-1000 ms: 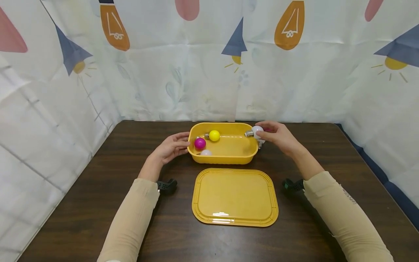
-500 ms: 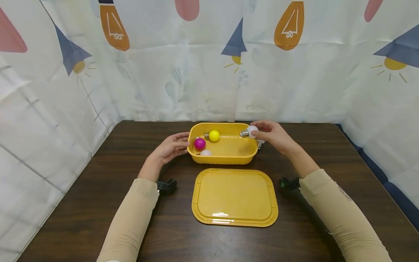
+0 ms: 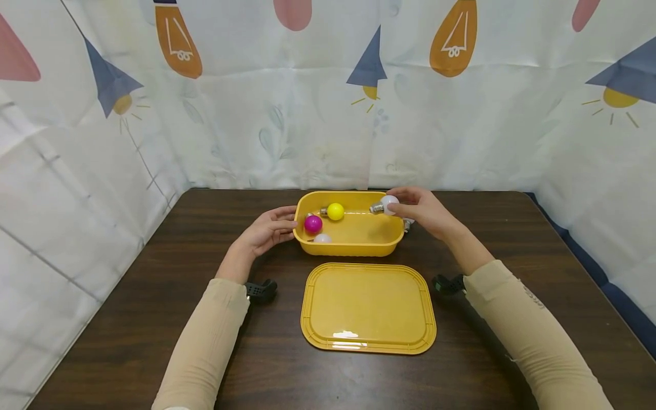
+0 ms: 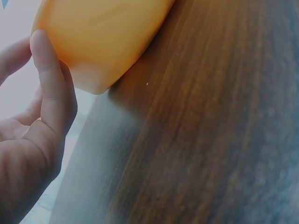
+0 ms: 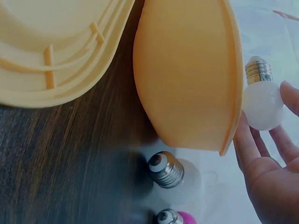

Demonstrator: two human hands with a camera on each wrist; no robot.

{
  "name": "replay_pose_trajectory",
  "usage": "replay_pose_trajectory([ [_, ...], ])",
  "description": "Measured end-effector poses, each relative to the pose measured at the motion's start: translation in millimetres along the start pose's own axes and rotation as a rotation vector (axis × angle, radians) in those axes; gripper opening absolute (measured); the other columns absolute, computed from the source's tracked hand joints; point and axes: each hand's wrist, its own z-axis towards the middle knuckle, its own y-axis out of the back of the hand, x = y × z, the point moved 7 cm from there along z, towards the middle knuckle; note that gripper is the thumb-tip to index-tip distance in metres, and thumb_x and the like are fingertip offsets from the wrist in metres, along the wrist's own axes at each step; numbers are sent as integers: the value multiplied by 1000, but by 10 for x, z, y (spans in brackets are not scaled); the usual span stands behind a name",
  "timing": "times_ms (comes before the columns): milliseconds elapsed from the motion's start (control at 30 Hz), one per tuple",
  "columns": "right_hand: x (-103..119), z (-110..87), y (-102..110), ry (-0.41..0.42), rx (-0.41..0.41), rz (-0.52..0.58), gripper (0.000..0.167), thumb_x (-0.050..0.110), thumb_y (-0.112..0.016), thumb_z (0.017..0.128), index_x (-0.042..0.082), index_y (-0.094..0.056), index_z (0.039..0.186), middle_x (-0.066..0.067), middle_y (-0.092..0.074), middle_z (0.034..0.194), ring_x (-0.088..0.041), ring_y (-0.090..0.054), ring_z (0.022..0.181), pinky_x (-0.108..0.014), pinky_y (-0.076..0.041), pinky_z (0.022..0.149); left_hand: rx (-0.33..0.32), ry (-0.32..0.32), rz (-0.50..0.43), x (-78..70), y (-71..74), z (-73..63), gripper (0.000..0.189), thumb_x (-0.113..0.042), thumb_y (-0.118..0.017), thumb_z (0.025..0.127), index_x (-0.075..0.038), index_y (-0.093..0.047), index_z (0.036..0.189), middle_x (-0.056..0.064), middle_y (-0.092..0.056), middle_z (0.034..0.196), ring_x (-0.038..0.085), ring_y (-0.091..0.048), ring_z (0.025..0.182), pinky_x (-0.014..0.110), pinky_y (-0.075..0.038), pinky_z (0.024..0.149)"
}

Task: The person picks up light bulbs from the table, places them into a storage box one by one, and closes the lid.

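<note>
Over the right end of a yellow plastic bin (image 3: pixel 364 249), my right hand (image 3: pixel 427 213) pinches a white light bulb (image 3: pixel 389 205) by its globe, the metal screw base pointing left. In the right wrist view the bulb (image 5: pixel 263 105) shows between thumb and fingers, level with the bin's rim. My left hand (image 3: pixel 263 230) touches the bin's left end from outside with fairly straight fingers. Inside the bin, toward its left, lie a yellow bulb (image 3: pixel 335 212), a magenta bulb (image 3: pixel 313 224) and a white bulb (image 3: pixel 322 238), partly hidden by the front wall.
A yellow lid (image 3: pixel 368 307) lies flat on the dark wooden table (image 3: pixel 128 319), in front of the bin. Beyond the bin's right end lie another white bulb (image 5: pixel 175 175) and a magenta bulb (image 5: pixel 187 218). A printed curtain (image 3: pixel 307 114) hangs behind the table.
My right hand has moved left with the white bulb, from the bin's right rim to over its inside. The left hand and the bin have stayed in place.
</note>
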Motion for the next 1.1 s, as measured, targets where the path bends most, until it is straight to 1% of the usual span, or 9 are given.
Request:
replay_pose_trajectory([
  [267,33,27,-78,1,9,-24,48,24,-72,99,1,-57,139,-18,-59,132,-30,-60,115,-58,-48,101,-8,2,-2,12,1,6,58,-3,-57,105,-2,-34,157,17,-53,139,17,-70,94,28,-59,85],
  [500,55,54,-148,-15,13,-22,49,23,-73,99,2,-56,139,-18,-57,135,-31,-61,116,-57,-46,105,-7,0,1,24,10,6,58,-3,-57,105,-3,-33,158,18,-52,141,16,-70,95,29,-59,87],
  [700,37,88,-213,-17,27,-29,46,19,-72,99,1,-57,138,-18,-56,137,-32,-61,116,-52,-48,106,-5,-4,2,35,26,-5,59,-3,-57,105,-3,-32,158,21,-49,146,17,-70,96,27,-59,84],
  [800,29,106,-239,-15,33,-28,45,19,-72,99,2,-58,138,-18,-57,136,-32,-61,116,-51,-48,106,3,-4,5,41,28,-5,59,-3,-57,105,-3,-32,159,22,-47,147,18,-70,97,27,-59,85],
  [933,37,132,-277,-9,36,-3,43,17,-72,99,2,-59,137,-17,-57,135,-33,-61,117,-51,-47,107,8,-17,17,34,26,7,59,-5,-57,105,-3,-32,158,21,-49,145,17,-71,97,27,-59,86],
  [1100,24,165,-344,-14,47,-11,43,19,-73,98,3,-60,136,-16,-58,134,-33,-61,120,-47,-49,106,12,-15,12,28,22,17,59,-5,-58,105,-3,-32,158,18,-52,141,16,-71,96,27,-59,86],
])
